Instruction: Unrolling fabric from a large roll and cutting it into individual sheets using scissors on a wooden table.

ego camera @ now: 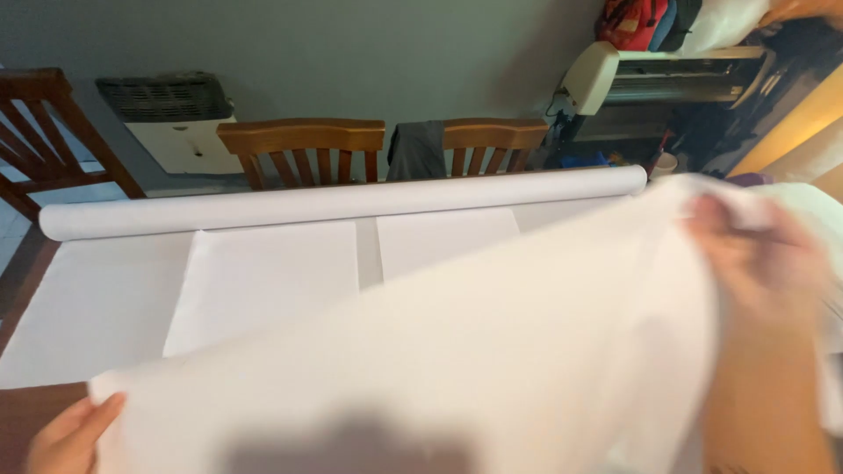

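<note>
Hands lift a large white sheet point(492, 351) above the surface's near edge: left hand point(70, 434) fingers pinch its near-left corner, right hand point(755, 250), blurred, grips its far-right edge. Paper roll point(342, 204) lies along the far edge.

I see a dark wooden table point(19, 290), mostly covered by flat white sheets point(263, 281) lying side by side. A long white roll point(342, 202) lies across the far edge, touching the sheets. Bare wood shows at the left.
</note>
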